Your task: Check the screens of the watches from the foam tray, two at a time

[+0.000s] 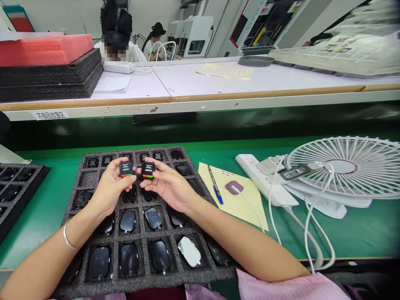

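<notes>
My left hand [111, 187] pinches a small black device [126, 169] with a red and green strip along its lower edge. My right hand [165, 183] grips a second matching black device [148, 170]. Both are held side by side, faces up, just above the far middle of a dark grey foam tray [75, 192]. The tray's square pockets hold several glossy black pieces, and one pocket near the front holds a white piece [189, 251]. A silver bangle circles my left wrist.
A second foam tray [18, 183] lies at the left. To the right are a yellow sheet [240, 204] with a pen [215, 185] and a small purple gadget [234, 187], a white power strip [265, 181] and a white fan [343, 166]. Seated people work beyond the raised shelf.
</notes>
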The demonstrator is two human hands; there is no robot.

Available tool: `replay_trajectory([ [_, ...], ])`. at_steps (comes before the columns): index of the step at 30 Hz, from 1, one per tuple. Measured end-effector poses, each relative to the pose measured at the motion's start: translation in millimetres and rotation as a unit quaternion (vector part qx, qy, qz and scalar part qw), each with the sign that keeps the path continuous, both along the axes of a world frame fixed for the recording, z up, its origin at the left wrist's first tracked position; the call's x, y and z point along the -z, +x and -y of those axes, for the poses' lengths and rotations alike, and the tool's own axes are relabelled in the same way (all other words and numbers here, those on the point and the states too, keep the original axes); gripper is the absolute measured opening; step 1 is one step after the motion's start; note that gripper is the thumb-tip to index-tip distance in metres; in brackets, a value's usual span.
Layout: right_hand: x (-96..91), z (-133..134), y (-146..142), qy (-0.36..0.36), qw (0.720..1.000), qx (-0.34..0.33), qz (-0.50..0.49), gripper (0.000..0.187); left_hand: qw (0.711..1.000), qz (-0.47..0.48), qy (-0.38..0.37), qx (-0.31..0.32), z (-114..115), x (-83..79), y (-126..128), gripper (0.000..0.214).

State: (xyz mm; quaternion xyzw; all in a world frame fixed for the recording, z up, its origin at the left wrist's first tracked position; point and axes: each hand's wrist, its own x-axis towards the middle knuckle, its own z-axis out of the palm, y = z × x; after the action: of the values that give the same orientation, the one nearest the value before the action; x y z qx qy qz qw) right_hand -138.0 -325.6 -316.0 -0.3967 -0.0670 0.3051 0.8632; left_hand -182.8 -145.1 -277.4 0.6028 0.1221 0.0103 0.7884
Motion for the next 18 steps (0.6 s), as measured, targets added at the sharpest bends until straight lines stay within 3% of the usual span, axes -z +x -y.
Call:
replay_trajectory([
  [7,-1.9,-0.1,-2.9,-0.019,0.998,0.026,0.051,0.045,0.998,0.001,-0.055,0.021,-1.4,0.7,-2.4,0.060],
  [18,-0.4,-2.4,-0.8,-0.036,0.997,0.049,0.053,0.048,0.995,-0.039,-0.090,-0.004,-0.2,0.7,1.1,0.061],
])
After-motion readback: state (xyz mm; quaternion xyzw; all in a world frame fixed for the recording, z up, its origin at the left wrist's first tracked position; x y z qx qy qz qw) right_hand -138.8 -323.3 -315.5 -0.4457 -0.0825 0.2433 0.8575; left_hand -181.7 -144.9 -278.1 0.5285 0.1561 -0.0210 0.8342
